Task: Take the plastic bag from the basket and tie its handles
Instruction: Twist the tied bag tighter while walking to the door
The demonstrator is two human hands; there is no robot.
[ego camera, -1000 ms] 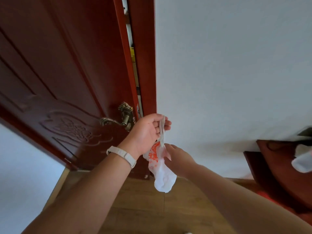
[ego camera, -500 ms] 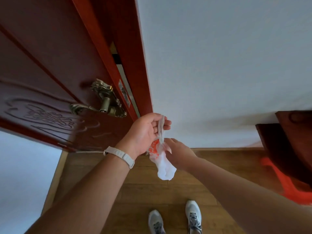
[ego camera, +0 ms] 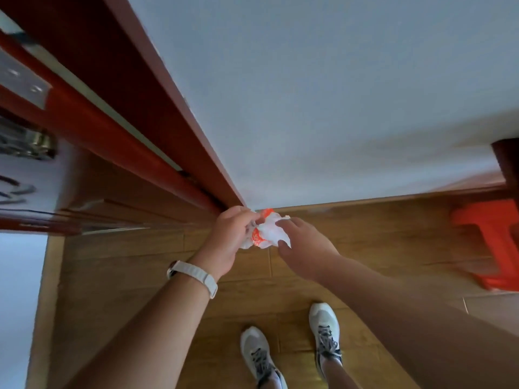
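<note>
A small white plastic bag (ego camera: 266,231) with orange print is crumpled into a ball between my two hands, held in the air above the wooden floor. My left hand (ego camera: 229,237), with a pale watch strap on its wrist, pinches the bag's left side. My right hand (ego camera: 304,249) has its fingers and thumb on the bag's right side. The handles are not visible in the crumple. No basket is in view.
A dark red wooden door (ego camera: 92,141) with a metal handle (ego camera: 26,143) stands at the left, next to a white wall (ego camera: 323,94). A red plastic stool (ego camera: 488,242) sits at the right. My grey sneakers (ego camera: 292,349) stand on the wood floor below.
The view has tilted down toward the floor and my feet. The bag, which hung long from my left hand, is now bunched into a ball between both hands.
</note>
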